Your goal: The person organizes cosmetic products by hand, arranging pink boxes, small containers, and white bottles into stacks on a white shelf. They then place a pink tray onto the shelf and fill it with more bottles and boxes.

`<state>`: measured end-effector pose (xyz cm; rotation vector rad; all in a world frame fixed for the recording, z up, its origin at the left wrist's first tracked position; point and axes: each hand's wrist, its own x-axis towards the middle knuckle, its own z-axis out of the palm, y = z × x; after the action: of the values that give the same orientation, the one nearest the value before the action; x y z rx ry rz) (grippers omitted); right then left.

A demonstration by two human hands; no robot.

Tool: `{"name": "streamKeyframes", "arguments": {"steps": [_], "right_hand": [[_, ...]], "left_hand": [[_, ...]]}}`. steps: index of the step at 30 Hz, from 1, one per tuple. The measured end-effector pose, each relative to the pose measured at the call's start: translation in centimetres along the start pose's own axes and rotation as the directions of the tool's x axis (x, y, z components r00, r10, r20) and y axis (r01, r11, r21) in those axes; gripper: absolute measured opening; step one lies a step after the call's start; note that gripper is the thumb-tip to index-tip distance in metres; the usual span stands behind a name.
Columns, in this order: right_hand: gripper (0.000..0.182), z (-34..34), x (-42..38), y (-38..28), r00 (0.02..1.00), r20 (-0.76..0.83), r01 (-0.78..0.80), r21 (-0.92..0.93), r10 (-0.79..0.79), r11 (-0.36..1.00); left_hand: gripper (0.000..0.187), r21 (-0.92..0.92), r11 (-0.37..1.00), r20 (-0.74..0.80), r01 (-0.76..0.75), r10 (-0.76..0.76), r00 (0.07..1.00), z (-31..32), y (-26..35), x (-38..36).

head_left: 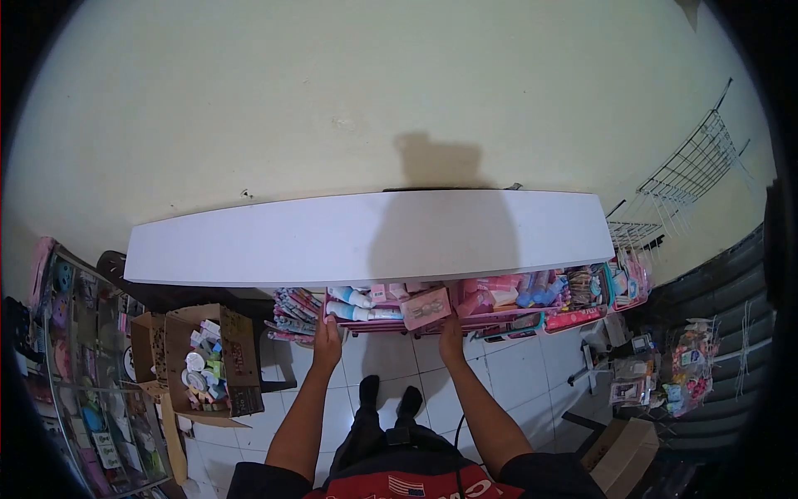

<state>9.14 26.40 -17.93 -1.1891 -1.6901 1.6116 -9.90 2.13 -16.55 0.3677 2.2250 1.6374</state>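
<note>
A pink basket (378, 325) sits just under the front edge of the white shelf. My left hand (327, 339) is closed on its left end, thumb up along the side. At the right end my right hand (451, 339) grips the same basket; its fingertips are hidden. Inside lie blue-and-white bottles (366, 313) and small pink packs. A pink box (426, 308) rests tilted on top near my right hand. Immediately to the right stands another pink basket (511, 317) full of pink and lilac items.
A white shelf (274, 241) juts from the wall above the baskets. On the left are an open cardboard box (241, 366) of small containers and a glass display case (91, 374). Wire racks (690, 166), hanging packets (690, 366) and another carton (623, 453) are on the right.
</note>
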Motion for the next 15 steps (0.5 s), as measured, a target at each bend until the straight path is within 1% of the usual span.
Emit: {"name": "streamKeyframes", "arguments": {"steps": [1, 2, 3, 4, 5, 6, 7, 8, 9, 11, 12, 13, 14, 15], "right_hand": [[0.052, -0.2, -0.6, -0.8, 1.000, 0.014, 0.012, -0.048, -0.011, 0.999], [0.052, -0.3, -1.0, -1.7, 0.999, 0.029, 0.024, -0.095, -0.021, 0.995], [0.052, -0.3, -0.9, -1.1, 0.999, 0.026, 0.027, -0.092, -0.024, 0.995], [0.052, -0.2, -0.6, 1.0, 1.000, 0.009, 0.026, -0.036, -0.026, 0.999], [0.053, -0.2, -0.6, 2.2, 1.000, -0.007, 0.027, 0.020, -0.026, 0.999], [0.053, -0.5, -1.3, 1.8, 1.000, -0.008, 0.031, 0.022, -0.030, 0.999], [0.053, -1.0, -2.3, 1.2, 1.000, 0.020, 0.013, -0.045, -0.012, 0.999], [0.053, -1.3, -3.1, 0.6, 0.999, 0.047, -0.001, -0.113, 0.007, 0.994], [0.053, -1.7, -3.6, 0.7, 0.999, 0.049, 0.004, -0.112, 0.001, 0.994], [0.049, -2.7, -4.8, 1.6, 0.987, 0.145, -0.057, -0.053, 0.064, 0.997], [0.049, -3.0, -5.5, 1.6, 0.987, 0.148, -0.050, -0.052, 0.057, 0.997], [0.049, -3.4, -6.2, 1.4, 0.985, 0.166, -0.029, -0.042, 0.035, 0.999], [0.049, -3.9, -7.1, 1.2, 0.983, 0.183, -0.009, -0.033, 0.015, 0.999], [0.049, -4.3, -7.8, 1.2, 0.983, 0.183, -0.006, -0.033, 0.012, 0.999]], "left_hand": [[0.054, 0.019, 0.998, -0.022, 0.062, -0.062, 0.998, -0.1, -0.4, -0.4], [0.054, 0.019, 0.998, -0.020, 0.058, -0.058, 0.998, -0.3, -0.8, -0.7], [0.054, -0.029, 0.998, 0.000, 0.050, -0.050, 0.999, -0.5, -1.3, -1.0], [0.054, -0.077, 0.996, 0.018, 0.043, -0.042, 0.999, -0.6, -1.4, -1.1], [0.054, -0.077, 0.996, 0.018, 0.039, -0.038, 0.999, -0.8, -0.2, -1.9], [0.052, -0.088, 0.995, 0.042, 0.041, -0.037, 0.998, -1.0, 2.0, -3.2], [0.051, -0.099, 0.994, 0.064, 0.043, -0.037, 0.997, -1.1, 3.3, -4.0], [0.051, -0.102, 0.994, 0.062, 0.039, -0.033, 0.998, -1.2, 3.0, -4.3], [0.051, -0.055, 0.998, 0.055, 0.022, -0.019, 0.998, -1.4, 2.1, -4.8], [0.052, 0.040, 0.999, 0.040, -0.013, 0.011, 0.999, -1.8, -0.9, -6.0], [0.053, 0.086, 0.996, 0.032, -0.029, 0.026, 0.999, -2.0, -2.0, -6.4], [0.054, 0.133, 0.990, 0.026, -0.044, 0.041, 0.999, -2.1, -1.7, -6.5], [0.054, 0.131, 0.990, 0.023, -0.047, 0.045, 0.999, -2.0, -1.4, -7.1], [0.051, 0.084, 0.994, 0.039, -0.073, 0.070, 0.997, -2.0, 0.3, -8.3]]}}
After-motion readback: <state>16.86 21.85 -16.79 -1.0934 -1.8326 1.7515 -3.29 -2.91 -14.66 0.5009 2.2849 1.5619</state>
